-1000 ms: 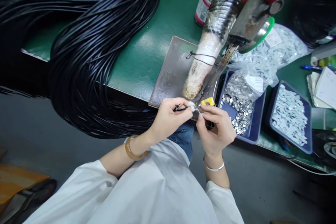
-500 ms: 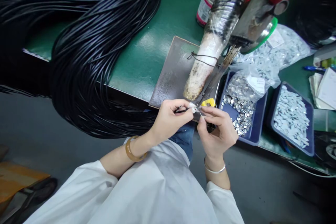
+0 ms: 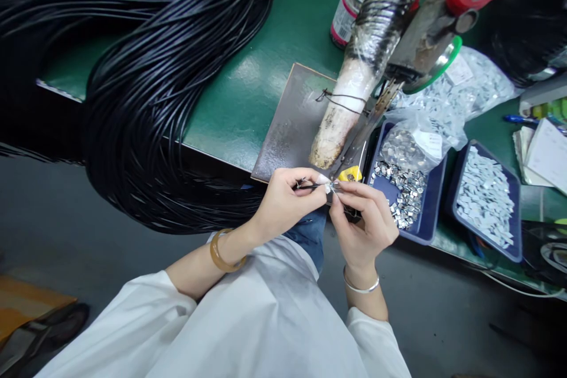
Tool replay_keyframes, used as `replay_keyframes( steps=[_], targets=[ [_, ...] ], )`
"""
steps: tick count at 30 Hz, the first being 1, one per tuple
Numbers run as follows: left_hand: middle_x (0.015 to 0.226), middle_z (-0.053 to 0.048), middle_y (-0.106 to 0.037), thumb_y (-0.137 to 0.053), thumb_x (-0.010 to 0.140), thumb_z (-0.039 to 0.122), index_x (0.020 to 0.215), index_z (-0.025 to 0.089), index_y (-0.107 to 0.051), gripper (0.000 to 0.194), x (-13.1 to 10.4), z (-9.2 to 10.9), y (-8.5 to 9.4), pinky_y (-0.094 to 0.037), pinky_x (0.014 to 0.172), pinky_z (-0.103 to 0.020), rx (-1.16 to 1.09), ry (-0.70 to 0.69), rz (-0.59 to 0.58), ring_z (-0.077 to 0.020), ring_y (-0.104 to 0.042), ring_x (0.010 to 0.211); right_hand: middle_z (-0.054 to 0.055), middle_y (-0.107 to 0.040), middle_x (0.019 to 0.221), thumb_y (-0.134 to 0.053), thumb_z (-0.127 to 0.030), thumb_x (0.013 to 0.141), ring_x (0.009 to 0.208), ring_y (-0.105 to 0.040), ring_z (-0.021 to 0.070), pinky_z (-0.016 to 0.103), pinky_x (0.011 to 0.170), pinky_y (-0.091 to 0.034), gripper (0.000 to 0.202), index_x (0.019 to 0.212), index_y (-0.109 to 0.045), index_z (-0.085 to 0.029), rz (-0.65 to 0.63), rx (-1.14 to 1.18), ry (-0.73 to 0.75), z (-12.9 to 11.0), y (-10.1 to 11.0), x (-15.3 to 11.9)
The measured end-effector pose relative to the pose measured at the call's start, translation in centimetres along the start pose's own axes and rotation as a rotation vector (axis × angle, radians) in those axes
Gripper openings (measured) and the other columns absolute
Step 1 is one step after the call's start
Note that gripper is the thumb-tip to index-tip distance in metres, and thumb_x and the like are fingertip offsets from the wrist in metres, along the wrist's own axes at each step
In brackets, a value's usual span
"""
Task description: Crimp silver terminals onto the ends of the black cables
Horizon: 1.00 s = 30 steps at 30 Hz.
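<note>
My left hand pinches the end of a black cable between thumb and forefinger, at the front edge of the brown board. Facing it, my right hand has its thumb and fingers closed on something small and shiny at the cable's tip, too small to name. The fingertips of both hands nearly touch. Just beyond them are a yellow piece and the dirty white end of a duct. A thick bundle of black cables lies at the left.
Right of my hands, one blue tray holds small metal pieces and a plastic bag; another blue tray holds pale pieces. Behind are a jar, a machine arm with red cable, and papers. The green table's edge runs in front.
My right hand has shifted slightly left, its thumb now closer to my left fingertips. My left hand has barely moved. The view has turned a little, so the trays appear further left.
</note>
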<state>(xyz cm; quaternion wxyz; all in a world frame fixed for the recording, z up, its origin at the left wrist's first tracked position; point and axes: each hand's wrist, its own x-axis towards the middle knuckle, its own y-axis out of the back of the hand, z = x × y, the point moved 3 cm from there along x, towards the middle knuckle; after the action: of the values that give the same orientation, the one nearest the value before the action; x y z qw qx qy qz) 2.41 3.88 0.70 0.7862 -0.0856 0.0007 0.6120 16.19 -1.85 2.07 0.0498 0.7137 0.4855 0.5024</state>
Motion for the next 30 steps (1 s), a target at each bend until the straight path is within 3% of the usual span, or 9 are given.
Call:
replay_keyframes(
  steps=[17,24,30],
  targets=[
    [0.062,-0.001,-0.065,-0.069,0.071,0.020,0.069,0.011,-0.074,0.010,0.08,0.20,-0.10,-0.040,0.049,-0.016,-0.002,0.028,0.058,-0.0062,-0.047,0.053,0.003,-0.076,0.099,-0.072,-0.005,0.082,0.089,-0.073,0.0148,0.031,0.082,-0.062,0.020,0.093,-0.068,-0.021,0.029,0.011,-0.023,0.24,-0.38,0.32],
    [0.058,0.001,-0.059,-0.068,0.072,0.021,0.070,0.011,-0.074,0.012,0.15,0.63,0.00,-0.035,0.048,-0.017,0.015,0.012,0.049,-0.0065,-0.044,0.053,0.004,-0.076,0.101,-0.074,-0.004,0.080,0.090,-0.073,0.0151,0.031,0.080,-0.065,0.021,0.092,-0.068,-0.021,0.044,0.007,-0.026,-0.07,-0.24,0.28],
    [0.052,0.005,-0.042,-0.068,0.073,0.023,0.063,0.012,-0.067,0.015,0.41,0.23,0.04,-0.028,0.048,-0.019,0.038,0.047,0.017,-0.0056,-0.033,0.052,0.005,-0.076,0.102,-0.071,-0.003,0.081,0.091,-0.074,0.0155,0.029,0.077,-0.065,0.021,0.090,-0.062,-0.021,0.031,0.037,0.001,0.19,-0.43,-0.09]
  ],
)
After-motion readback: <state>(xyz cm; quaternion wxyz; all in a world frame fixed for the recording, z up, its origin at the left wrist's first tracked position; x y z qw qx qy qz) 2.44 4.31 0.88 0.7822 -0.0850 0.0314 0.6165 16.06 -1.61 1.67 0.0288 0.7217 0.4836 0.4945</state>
